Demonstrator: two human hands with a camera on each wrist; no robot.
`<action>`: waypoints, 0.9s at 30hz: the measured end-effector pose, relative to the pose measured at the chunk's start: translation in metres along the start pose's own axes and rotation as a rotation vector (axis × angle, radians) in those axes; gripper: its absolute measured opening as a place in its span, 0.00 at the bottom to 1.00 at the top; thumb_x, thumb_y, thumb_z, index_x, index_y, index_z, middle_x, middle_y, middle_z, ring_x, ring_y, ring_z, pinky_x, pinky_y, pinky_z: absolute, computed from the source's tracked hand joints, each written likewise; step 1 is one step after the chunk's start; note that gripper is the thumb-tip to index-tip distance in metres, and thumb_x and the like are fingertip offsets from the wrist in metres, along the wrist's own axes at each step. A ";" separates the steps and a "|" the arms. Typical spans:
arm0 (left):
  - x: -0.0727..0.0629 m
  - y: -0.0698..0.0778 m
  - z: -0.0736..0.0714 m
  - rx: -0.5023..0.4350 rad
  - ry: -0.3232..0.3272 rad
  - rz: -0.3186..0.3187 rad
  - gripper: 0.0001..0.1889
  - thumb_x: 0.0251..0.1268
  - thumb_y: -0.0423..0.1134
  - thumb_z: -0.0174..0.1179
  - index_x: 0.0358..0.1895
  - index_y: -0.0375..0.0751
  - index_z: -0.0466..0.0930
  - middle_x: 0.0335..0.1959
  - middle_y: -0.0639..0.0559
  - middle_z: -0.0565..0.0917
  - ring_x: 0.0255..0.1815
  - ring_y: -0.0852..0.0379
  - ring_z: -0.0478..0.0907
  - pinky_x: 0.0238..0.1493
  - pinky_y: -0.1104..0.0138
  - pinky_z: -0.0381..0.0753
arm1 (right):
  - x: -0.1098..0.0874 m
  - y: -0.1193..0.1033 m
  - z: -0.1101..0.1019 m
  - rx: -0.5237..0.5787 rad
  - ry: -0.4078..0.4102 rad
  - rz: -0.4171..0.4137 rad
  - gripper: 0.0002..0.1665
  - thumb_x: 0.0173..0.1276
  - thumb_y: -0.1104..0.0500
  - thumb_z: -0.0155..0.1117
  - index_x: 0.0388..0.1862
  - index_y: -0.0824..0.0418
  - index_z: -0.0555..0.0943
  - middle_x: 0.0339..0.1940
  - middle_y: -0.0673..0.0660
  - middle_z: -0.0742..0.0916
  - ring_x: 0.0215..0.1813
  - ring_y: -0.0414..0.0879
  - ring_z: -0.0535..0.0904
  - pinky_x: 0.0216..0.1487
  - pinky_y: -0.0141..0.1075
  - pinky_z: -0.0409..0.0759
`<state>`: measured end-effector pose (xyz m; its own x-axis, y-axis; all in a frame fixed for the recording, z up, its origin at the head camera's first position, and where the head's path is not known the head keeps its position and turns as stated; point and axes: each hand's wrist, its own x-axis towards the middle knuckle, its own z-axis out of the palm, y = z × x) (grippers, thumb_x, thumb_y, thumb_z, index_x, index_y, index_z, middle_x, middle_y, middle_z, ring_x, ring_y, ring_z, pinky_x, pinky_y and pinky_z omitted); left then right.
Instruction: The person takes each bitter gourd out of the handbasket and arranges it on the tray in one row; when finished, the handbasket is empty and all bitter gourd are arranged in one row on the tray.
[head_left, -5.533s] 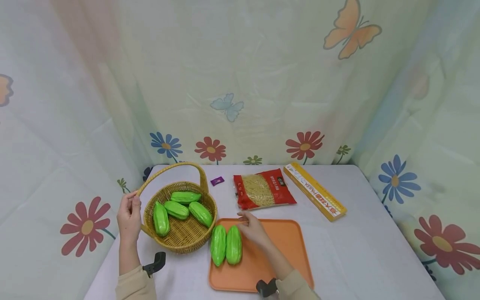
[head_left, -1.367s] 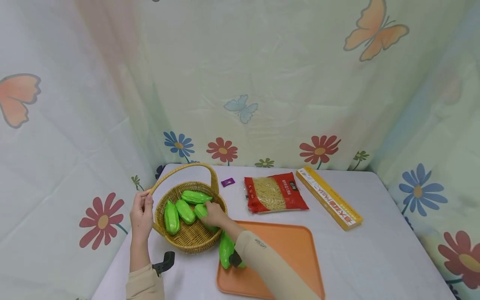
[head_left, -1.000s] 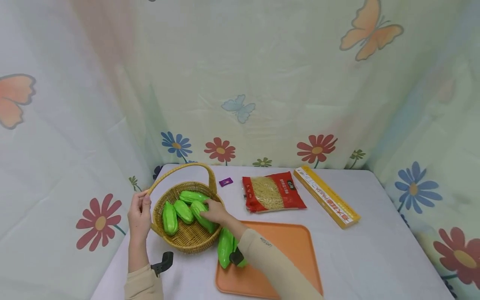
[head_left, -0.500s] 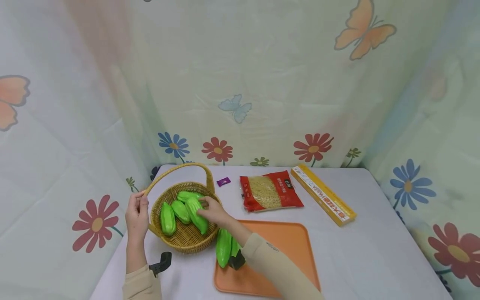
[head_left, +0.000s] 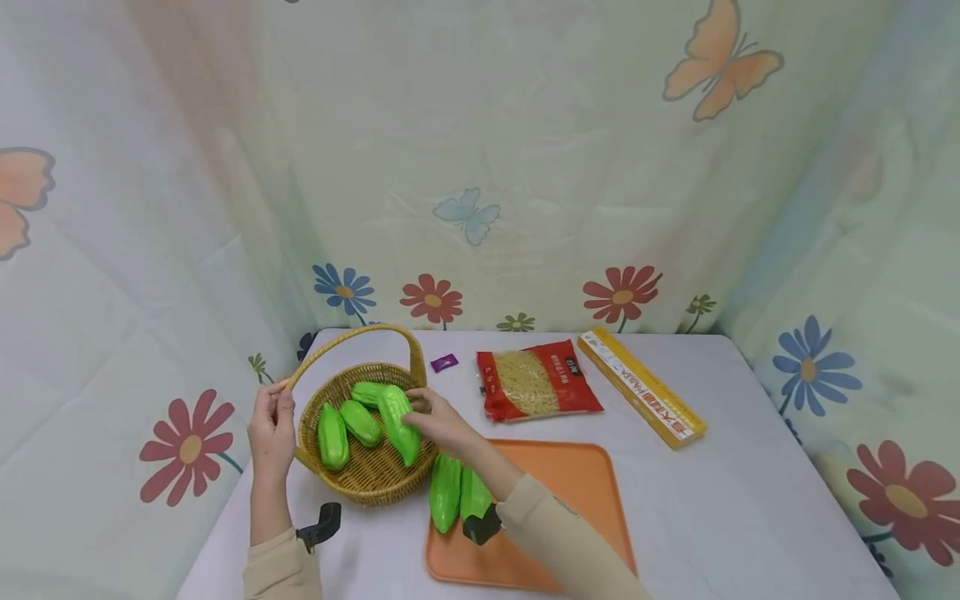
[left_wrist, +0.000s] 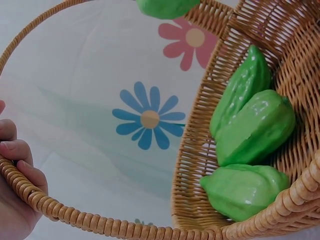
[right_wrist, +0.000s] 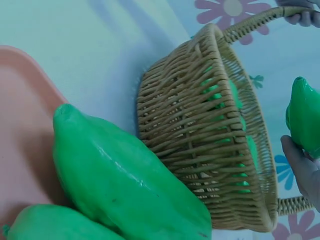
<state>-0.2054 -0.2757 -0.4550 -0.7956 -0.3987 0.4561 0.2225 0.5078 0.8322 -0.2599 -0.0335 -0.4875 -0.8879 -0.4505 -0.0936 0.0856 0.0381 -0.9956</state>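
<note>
My left hand (head_left: 272, 433) grips the handle of a wicker basket (head_left: 367, 482) at its left side. In my right hand (head_left: 446, 425), a ribbed green gourd (head_left: 397, 423) is pinched between thumb and fingers. In the left wrist view the held gourd (left_wrist: 167, 6) shows at the top, above the basket's rim, and the right wrist view has it beside the basket's opening. Several loose green gourds lie inside the basket, among them one gourd (head_left: 333, 437) at the left wall. Two more gourds (right_wrist: 120, 175) rest on the orange tray, partly covered by my right arm in the head view.
The orange tray (head_left: 555, 483) stands right of the basket, under my right forearm. Behind it lie a red bag of pasta (head_left: 532, 380), a long yellow pasta box (head_left: 641, 387) and a small purple packet (head_left: 444, 362). Flowered curtains enclose the table at the back and sides.
My right hand has gone from over the tray into the basket, taken hold of a gourd there and raised it. My left hand has kept its grip on the handle.
</note>
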 end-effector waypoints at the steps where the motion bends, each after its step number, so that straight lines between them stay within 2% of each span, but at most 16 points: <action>1: 0.000 0.000 0.000 -0.002 0.002 0.002 0.15 0.71 0.44 0.44 0.52 0.39 0.71 0.26 0.55 0.70 0.24 0.60 0.62 0.27 0.72 0.62 | -0.001 -0.001 -0.002 0.010 0.002 0.003 0.29 0.63 0.61 0.59 0.62 0.62 0.65 0.53 0.62 0.74 0.50 0.51 0.74 0.44 0.41 0.75; 8: -0.001 0.001 0.000 -0.014 0.003 0.005 0.15 0.71 0.43 0.45 0.53 0.41 0.72 0.24 0.54 0.69 0.21 0.59 0.60 0.25 0.70 0.61 | -0.015 -0.003 -0.013 0.081 0.039 0.009 0.33 0.64 0.62 0.57 0.66 0.64 0.59 0.60 0.67 0.68 0.54 0.56 0.71 0.47 0.45 0.74; 16: -0.001 -0.004 0.001 0.000 0.013 0.022 0.15 0.71 0.44 0.45 0.52 0.40 0.72 0.24 0.56 0.70 0.20 0.60 0.60 0.24 0.70 0.61 | -0.025 0.000 -0.028 0.268 0.061 -0.017 0.32 0.62 0.66 0.54 0.65 0.66 0.58 0.53 0.67 0.70 0.43 0.48 0.74 0.42 0.42 0.77; 27: -0.001 -0.006 0.002 -0.003 0.008 0.021 0.15 0.71 0.43 0.45 0.53 0.40 0.72 0.26 0.58 0.70 0.21 0.61 0.61 0.25 0.71 0.61 | -0.041 0.004 -0.052 0.314 0.124 -0.054 0.32 0.63 0.66 0.52 0.66 0.66 0.56 0.51 0.64 0.71 0.41 0.46 0.74 0.38 0.39 0.77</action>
<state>-0.2067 -0.2770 -0.4608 -0.7862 -0.3945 0.4757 0.2408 0.5134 0.8237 -0.2466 0.0320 -0.4877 -0.9413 -0.3321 -0.0598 0.1550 -0.2682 -0.9508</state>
